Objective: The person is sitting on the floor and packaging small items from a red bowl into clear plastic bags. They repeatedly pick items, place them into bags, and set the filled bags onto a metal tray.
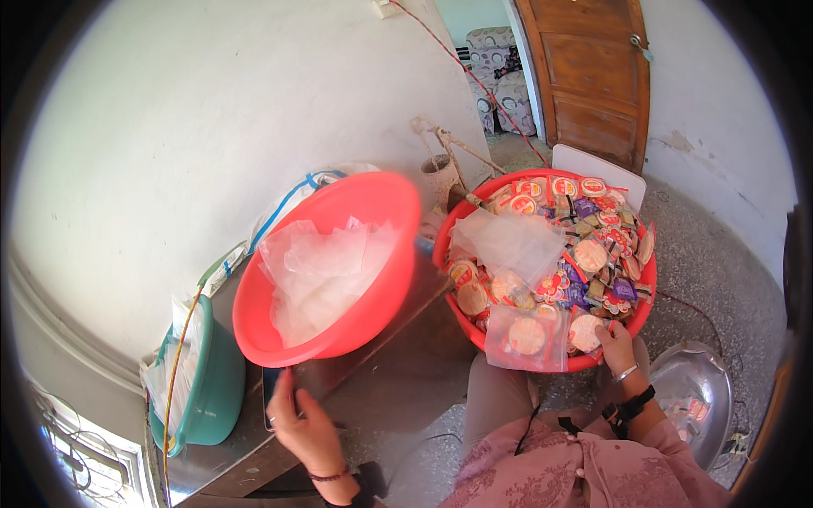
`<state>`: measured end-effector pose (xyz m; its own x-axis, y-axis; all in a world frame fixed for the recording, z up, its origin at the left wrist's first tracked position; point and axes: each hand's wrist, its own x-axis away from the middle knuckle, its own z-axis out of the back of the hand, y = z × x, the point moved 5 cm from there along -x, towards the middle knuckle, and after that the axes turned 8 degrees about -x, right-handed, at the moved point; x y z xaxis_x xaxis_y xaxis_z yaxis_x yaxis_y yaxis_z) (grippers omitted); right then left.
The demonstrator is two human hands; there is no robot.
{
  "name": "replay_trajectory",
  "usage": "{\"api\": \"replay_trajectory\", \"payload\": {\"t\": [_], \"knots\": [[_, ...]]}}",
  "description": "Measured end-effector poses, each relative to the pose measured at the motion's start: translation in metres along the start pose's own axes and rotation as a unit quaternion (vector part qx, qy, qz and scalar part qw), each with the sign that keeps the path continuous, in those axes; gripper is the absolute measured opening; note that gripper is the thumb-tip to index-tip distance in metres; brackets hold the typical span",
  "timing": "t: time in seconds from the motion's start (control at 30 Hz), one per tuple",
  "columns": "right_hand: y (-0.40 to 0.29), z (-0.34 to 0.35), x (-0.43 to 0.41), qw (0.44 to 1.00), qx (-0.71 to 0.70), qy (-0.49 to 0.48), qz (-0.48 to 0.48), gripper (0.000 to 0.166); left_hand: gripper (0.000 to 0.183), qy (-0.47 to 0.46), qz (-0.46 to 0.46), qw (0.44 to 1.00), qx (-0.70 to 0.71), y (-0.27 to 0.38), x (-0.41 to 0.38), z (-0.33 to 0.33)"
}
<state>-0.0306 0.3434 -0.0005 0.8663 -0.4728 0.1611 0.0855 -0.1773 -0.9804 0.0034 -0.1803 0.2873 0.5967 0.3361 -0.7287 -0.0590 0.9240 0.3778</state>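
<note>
My left hand (302, 422) is at the near rim of a tilted red plastic basin (397, 292), its fingertips by the underside. Clear plastic pouches (330, 267) lie in that basin. With my right hand (616, 346) I grip a packaged round wafer (584, 333) at the near right edge of a second red basin (646, 305). This basin is heaped with packaged wafers, purple-wrapped sweets (624, 289) and small packets. Two groups of clear pouches lie on the heap, one (508, 244) at the upper left and one (552, 324) at the near side, over a wafer.
A green tub (222, 381) of white pouches stands at the left on the dark tabletop (394, 387). A metal bowl (718, 406) with several packets is at the lower right. A rusty metal device (444, 171) stands behind the basins. A cord (181, 362) crosses the green tub.
</note>
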Motion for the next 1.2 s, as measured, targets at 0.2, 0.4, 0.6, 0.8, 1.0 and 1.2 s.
{"api": "replay_trajectory", "payload": {"t": [0.2, 0.4, 0.6, 0.8, 1.0, 1.2], "knots": [[-0.001, 0.002, 0.001, 1.0, -0.008, 0.012, 0.0, 0.018, 0.098, -0.098, 0.148, 0.972, -0.152, -0.058, -0.02, 0.0], [-0.002, 0.001, 0.002, 1.0, -0.01, 0.016, -0.004, 0.018, 0.097, -0.116, 0.132, 0.951, -0.254, -0.062, -0.04, -0.018], [-0.005, 0.0, 0.003, 1.0, -0.003, 0.022, -0.004, 0.018, 0.096, -0.072, 0.099, 0.952, -0.281, -0.063, -0.046, -0.026], [-0.003, 0.001, 0.002, 1.0, -0.002, 0.023, -0.004, 0.018, 0.097, -0.024, 0.111, 0.975, -0.193, -0.064, -0.04, -0.021], [-0.002, 0.001, 0.002, 1.0, -0.01, 0.021, -0.014, 0.017, 0.104, 0.004, 0.129, 0.977, -0.169, -0.044, -0.028, -0.004], [-0.003, 0.001, 0.002, 1.0, -0.002, 0.02, -0.011, 0.018, 0.102, 0.093, 0.085, 0.974, -0.191, -0.042, -0.012, 0.005]]}}
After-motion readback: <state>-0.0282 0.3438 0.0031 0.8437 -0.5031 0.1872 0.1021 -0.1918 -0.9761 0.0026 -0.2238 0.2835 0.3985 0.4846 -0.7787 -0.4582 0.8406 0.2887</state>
